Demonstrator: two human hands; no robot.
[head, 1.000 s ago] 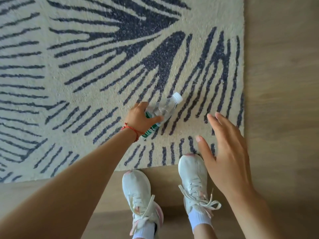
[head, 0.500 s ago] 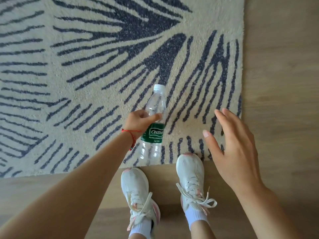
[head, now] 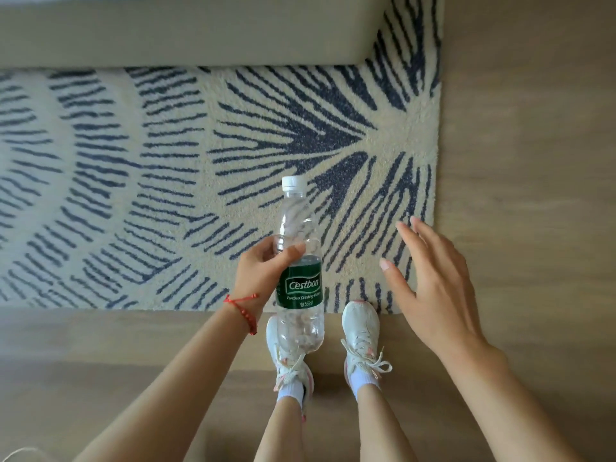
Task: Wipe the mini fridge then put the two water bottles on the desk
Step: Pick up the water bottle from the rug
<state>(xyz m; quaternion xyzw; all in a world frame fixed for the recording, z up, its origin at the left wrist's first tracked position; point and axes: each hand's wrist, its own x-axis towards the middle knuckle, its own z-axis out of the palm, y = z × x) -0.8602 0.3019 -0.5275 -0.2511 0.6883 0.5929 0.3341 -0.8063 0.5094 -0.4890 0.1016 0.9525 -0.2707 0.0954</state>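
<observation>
A clear water bottle [head: 298, 281] with a white cap and a green label is held upright in mid-air above the floor. My left hand [head: 263, 271] grips it around the upper body, thumb across the front, a red string on the wrist. My right hand [head: 430, 288] hovers to the right of the bottle with fingers spread and straight, holding nothing. Only one bottle is in view; the mini fridge and the desk are out of sight.
Below lies a cream rug [head: 166, 195] with dark blue stripes on a wooden floor [head: 533, 161]. My feet in white sneakers [head: 361, 331] stand at the rug's near edge. A beige furniture base [head: 183, 31] runs along the top.
The bottle swung from tilted to upright and rose closer to the camera in my left hand. The view tipped forward, bringing the beige furniture base into sight.
</observation>
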